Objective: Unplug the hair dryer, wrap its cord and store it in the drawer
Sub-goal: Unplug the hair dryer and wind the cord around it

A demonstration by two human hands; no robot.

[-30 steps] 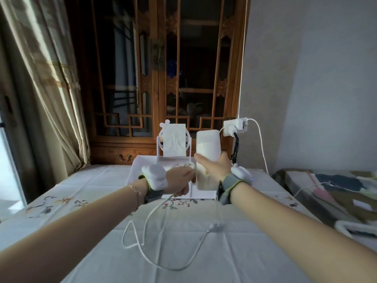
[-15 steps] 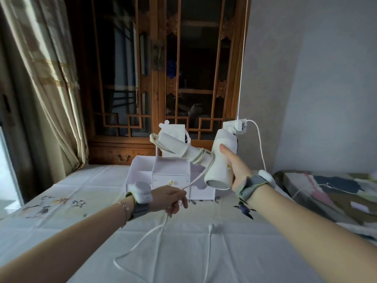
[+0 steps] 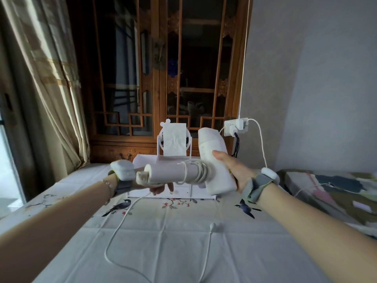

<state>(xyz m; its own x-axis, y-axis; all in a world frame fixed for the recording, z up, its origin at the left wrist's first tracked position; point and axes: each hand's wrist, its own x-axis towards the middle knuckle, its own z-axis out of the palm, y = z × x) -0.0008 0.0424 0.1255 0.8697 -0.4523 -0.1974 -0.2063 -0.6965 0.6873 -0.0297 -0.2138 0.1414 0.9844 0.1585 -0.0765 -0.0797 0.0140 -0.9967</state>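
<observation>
- The white, smooth plastic hair dryer (image 3: 212, 160) is held up above the table, in front of the small white drawer unit; its thick barrel stands nearly upright and its round handle (image 3: 169, 174) juts out level toward the left; a small yellow mark shows low on the barrel, too small to read.
- The right hand (image 3: 231, 170) grips the barrel from the right side, thumb across its front.
- The thin white round cord (image 3: 193, 172) is looped several times around the handle close to the barrel; the rest drops from under the handle, curves over the cloth and ends in a small white plug (image 3: 212, 225) lying on the table — not in any socket.
- The left hand (image 3: 157, 185) sits under the handle's free end, fingers curled around the cord where it hangs down; both wrists carry grey straps with white pods.
- The small white drawer unit (image 3: 183, 189) stands behind the dryer, a round mirror frame (image 3: 175, 139) on top covered by a crinkled white tissue.
- The table (image 3: 163, 242) wears a pale creased cloth printed with birds and blossoms.
- Beyond: a carved brown wooden cabinet (image 3: 163, 68) with lattice glass doors, a beige curtain (image 3: 51, 78) at left, a white wall socket (image 3: 234, 126) with plugs on the grey wall.
</observation>
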